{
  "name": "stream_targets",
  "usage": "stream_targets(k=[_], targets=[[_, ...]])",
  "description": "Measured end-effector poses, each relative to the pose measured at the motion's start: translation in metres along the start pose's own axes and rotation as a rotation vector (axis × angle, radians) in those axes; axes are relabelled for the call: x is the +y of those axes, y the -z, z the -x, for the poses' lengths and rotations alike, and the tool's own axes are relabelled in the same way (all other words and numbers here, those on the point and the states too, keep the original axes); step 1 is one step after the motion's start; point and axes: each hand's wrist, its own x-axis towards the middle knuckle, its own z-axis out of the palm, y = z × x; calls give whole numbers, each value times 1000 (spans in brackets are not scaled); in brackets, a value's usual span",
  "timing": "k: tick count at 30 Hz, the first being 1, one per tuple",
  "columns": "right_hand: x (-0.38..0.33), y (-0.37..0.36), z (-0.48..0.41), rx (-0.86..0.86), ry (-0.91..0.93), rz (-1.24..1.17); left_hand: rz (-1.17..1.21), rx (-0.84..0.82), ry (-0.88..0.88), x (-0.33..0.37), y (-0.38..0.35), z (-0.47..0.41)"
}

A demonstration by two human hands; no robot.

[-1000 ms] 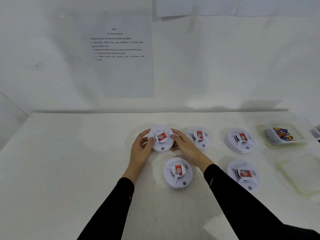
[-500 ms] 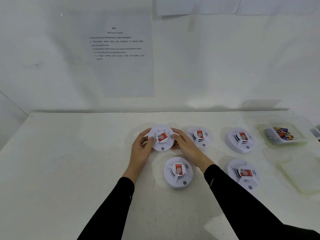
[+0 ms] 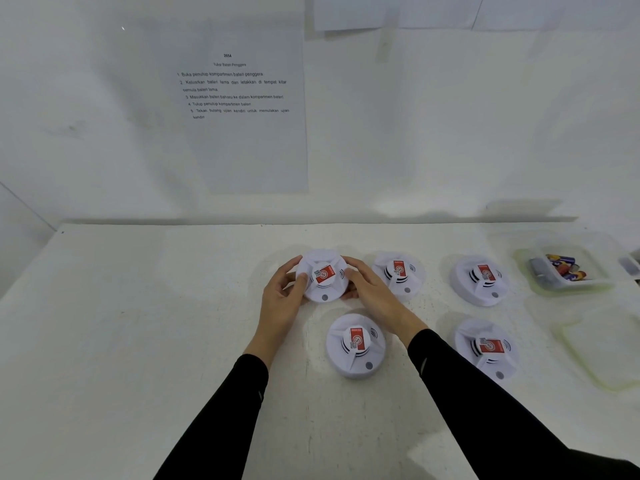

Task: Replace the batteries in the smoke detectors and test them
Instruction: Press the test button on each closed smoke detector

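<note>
Several round white smoke detectors with red stickers lie on the white table (image 3: pixel 138 341). My left hand (image 3: pixel 282 296) and my right hand (image 3: pixel 370 292) grip the far-left detector (image 3: pixel 322 275) by its rim from both sides, thumbs on top. Right of it sit two more detectors (image 3: pixel 398 271) (image 3: pixel 479 278). Another detector (image 3: pixel 355 342) lies between my forearms, and one more (image 3: pixel 486 348) rests at the right. A clear plastic tub (image 3: pixel 526 265) at the far right holds several batteries (image 3: pixel 562 266).
A clear plastic lid (image 3: pixel 602 344) lies at the table's right edge. A printed instruction sheet (image 3: pixel 239 98) hangs on the white wall behind. A small container (image 3: pixel 630 263) is cut off at the far right.
</note>
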Motion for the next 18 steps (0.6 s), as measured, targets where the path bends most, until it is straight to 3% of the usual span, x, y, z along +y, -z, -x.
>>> stream_targets(k=[18], targets=[[0,0,-1,14,-3,11,14,-2,-5,1,-1,-1]])
